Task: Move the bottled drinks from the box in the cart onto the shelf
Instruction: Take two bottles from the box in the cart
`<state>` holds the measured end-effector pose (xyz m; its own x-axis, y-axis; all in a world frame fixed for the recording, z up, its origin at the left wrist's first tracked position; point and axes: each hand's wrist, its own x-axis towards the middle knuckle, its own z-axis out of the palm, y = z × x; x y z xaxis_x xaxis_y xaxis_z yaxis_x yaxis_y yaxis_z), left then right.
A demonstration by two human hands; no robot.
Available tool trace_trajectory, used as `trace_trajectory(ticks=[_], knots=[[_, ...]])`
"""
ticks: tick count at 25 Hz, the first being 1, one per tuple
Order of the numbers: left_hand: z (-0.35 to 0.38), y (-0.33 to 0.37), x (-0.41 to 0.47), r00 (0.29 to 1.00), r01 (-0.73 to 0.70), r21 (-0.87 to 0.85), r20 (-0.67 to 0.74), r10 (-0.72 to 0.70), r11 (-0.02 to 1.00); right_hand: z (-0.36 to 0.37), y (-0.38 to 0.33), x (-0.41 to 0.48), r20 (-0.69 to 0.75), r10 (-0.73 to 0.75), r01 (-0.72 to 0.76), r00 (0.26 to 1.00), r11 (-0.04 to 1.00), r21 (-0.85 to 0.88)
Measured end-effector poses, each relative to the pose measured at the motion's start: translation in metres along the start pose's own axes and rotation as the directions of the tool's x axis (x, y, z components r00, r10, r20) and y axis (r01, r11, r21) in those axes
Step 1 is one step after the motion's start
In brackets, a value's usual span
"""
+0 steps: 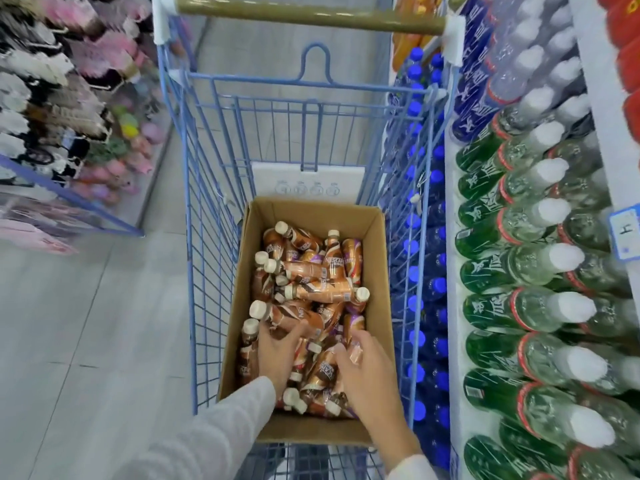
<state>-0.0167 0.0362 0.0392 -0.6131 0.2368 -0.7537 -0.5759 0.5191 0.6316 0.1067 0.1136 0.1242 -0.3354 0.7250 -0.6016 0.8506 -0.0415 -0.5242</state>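
Blue wire cart [207, 237], cardboard box [380, 271] on its floor, coffee bottles [311, 289] heaped inside

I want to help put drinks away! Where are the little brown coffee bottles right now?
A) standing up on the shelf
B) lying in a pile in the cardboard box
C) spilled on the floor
B: the coffee bottles lie jumbled on their sides in the cardboard box inside the blue cart.
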Motion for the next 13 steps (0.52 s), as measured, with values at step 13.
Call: trace_trajectory(ticks=[13], knots=[[-0.087, -0.009, -0.038, 0.999, -0.044, -0.115, 0.012, 0.045, 0.992, 0.081, -0.007, 0.200, 0.202, -0.189, 0.277, 0.961, 0.643, -0.714]])
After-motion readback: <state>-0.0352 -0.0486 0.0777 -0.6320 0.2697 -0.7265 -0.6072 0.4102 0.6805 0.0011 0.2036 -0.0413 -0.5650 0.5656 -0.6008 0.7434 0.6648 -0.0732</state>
